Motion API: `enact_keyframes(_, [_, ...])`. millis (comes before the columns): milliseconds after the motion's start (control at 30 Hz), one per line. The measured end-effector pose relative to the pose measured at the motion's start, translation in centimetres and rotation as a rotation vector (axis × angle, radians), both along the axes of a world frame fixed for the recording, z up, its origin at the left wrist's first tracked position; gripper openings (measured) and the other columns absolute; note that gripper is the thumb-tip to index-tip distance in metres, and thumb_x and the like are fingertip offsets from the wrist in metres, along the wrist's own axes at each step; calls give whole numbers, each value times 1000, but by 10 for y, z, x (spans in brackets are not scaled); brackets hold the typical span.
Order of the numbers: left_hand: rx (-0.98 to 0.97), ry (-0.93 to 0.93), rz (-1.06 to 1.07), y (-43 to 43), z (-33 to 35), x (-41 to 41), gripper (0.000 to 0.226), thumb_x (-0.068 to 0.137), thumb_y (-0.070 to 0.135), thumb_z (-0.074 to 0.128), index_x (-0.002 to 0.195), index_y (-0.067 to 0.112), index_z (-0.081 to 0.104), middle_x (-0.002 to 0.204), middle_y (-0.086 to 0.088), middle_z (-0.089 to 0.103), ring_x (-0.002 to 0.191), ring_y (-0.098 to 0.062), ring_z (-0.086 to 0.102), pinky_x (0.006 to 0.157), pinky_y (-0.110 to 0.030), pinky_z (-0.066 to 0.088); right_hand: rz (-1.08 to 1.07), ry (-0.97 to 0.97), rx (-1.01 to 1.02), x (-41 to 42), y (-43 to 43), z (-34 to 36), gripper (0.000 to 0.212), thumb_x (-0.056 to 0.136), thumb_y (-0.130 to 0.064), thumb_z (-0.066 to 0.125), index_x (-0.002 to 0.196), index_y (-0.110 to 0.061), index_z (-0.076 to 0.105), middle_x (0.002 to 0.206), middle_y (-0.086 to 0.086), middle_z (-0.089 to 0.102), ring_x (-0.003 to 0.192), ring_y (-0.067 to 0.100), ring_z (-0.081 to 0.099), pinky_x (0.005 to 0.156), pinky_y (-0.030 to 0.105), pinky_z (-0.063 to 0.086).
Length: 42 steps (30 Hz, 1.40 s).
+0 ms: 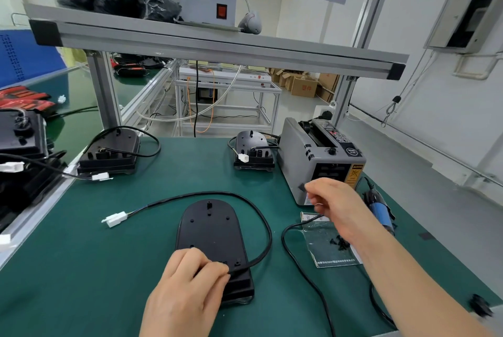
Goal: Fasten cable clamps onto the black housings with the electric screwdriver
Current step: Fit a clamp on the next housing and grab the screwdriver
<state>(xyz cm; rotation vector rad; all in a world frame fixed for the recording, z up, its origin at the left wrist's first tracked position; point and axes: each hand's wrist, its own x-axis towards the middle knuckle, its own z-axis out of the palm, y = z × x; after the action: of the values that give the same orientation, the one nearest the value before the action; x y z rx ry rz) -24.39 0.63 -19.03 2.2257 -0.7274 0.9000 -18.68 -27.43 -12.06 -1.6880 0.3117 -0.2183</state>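
Bright, even overhead light, soft shadows on the bench [109, 268]. Strong wide-angle bowing at the edges. Right hand [334, 206] slightly motion-blurred; lower-right corner smeared.

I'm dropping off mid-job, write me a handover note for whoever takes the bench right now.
The left hand grips the near end of the centre housing, at its cable exit.
The right hand reaches to the tape dispenser front; grip unclear.
The electric screwdriver lies unheld on the mat at right; small black parts sit on a clear bag near it.
The back-left housing and back-right housing wait behind.
Done: no fastened clamp visible; the left hand hides the exit.
Left: clamp and screw the centre housing.
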Motion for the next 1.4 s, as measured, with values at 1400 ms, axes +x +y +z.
enact_keyframes(1400, [-442,840,72,42,3,51,32,93,18,58,123,26,64,100,10,59,91,4,54,73,-4,37,691,154,-673,26,161,-10,23,78,-19,71,58,-26,62,71,-12,58,67,8,52,64,23,42])
